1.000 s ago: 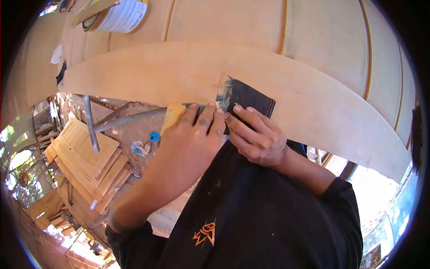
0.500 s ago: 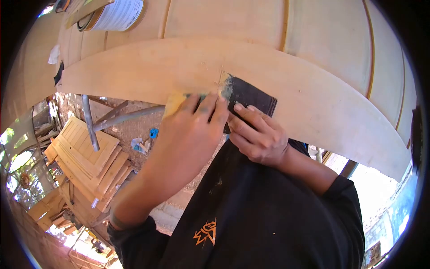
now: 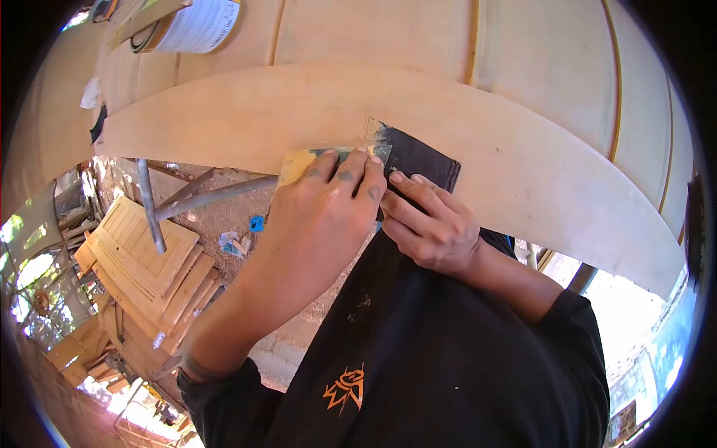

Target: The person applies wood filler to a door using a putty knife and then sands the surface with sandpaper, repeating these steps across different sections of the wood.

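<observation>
A long curved pale wooden board (image 3: 523, 157) lies across the view. My left hand (image 3: 328, 209) grips a flat scraper smeared with yellowish filler (image 3: 299, 163) and presses it against the board's near edge. Right beside it, my right hand (image 3: 429, 228) pinches a black sheet, likely sandpaper (image 3: 422, 158), which lies on the board with pale filler smeared on its left corner (image 3: 377, 138). The fingertips of both hands touch at the sheet's near edge. My black shirt (image 3: 448, 358) fills the lower part of the view.
A wide panelled wooden surface (image 3: 388, 33) lies beyond the board, with a white tin (image 3: 198, 22) on it at the top left. Below, a metal frame (image 3: 149, 201), stacked wooden door panels (image 3: 142, 261) and blue scraps (image 3: 256, 222) are on the ground.
My left hand has slid the scraper up onto the board's edge and slightly to the right, toward the black sheet. My right hand has hardly moved.
</observation>
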Demonstrator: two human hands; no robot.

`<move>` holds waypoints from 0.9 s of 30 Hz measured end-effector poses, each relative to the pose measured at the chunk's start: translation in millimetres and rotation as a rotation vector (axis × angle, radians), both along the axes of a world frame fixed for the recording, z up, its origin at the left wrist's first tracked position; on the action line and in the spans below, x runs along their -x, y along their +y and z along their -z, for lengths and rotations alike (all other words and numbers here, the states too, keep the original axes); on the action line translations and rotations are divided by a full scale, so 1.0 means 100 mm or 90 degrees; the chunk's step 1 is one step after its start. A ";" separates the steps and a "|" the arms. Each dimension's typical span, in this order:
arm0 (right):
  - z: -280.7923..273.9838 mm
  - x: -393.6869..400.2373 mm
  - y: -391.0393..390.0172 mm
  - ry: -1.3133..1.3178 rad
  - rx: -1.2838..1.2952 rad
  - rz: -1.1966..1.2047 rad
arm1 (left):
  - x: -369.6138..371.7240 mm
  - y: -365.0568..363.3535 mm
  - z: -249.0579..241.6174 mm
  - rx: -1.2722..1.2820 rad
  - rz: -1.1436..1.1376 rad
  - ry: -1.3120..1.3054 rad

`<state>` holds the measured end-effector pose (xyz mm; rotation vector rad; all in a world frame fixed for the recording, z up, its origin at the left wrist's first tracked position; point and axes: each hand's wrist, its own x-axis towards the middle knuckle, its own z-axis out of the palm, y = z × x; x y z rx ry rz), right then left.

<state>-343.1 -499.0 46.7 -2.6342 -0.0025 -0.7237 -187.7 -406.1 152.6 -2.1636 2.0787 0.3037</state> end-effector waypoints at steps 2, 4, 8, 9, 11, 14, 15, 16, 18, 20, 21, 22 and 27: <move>-0.02 0.00 -0.02 0.003 0.001 -0.007 | 0.05 0.14 -0.02 -0.003 0.002 0.002; 0.03 -0.01 -0.04 -0.008 0.004 0.000 | 0.01 0.06 0.03 0.007 0.005 0.005; 0.01 0.01 0.00 -0.001 -0.004 -0.004 | 0.00 -0.03 -0.01 -0.019 -0.013 0.022; 0.01 0.01 -0.01 -0.003 0.002 -0.003 | -0.02 -0.03 -0.03 -0.028 -0.011 0.023; 0.01 0.01 0.00 -0.001 -0.007 -0.001 | 0.02 0.04 -0.07 -0.061 -0.041 0.049; 0.02 0.01 -0.02 0.000 -0.001 0.002 | 0.00 -0.06 -0.05 -0.045 -0.030 0.049; 0.02 0.01 -0.01 0.000 0.005 0.002 | -0.01 -0.08 -0.04 -0.028 -0.017 0.042; 0.02 0.01 -0.01 0.003 0.003 0.001 | 0.00 -0.07 -0.06 -0.034 -0.018 0.047; 0.01 0.01 -0.02 0.007 0.001 -0.006 | 0.01 -0.04 -0.08 -0.045 -0.023 0.054; 0.03 -0.01 -0.03 -0.005 0.002 0.003 | 0.02 -0.08 -0.03 -0.011 -0.016 0.023; 0.03 0.01 0.00 -0.007 -0.002 0.007 | 0.04 -0.08 -0.02 0.001 -0.014 0.011; 0.02 0.03 0.01 0.000 -0.008 0.004 | 0.05 -0.07 0.00 0.002 -0.012 0.020; 0.00 0.02 -0.03 0.003 -0.009 -0.013 | 0.05 -0.01 -0.06 -0.031 -0.014 0.009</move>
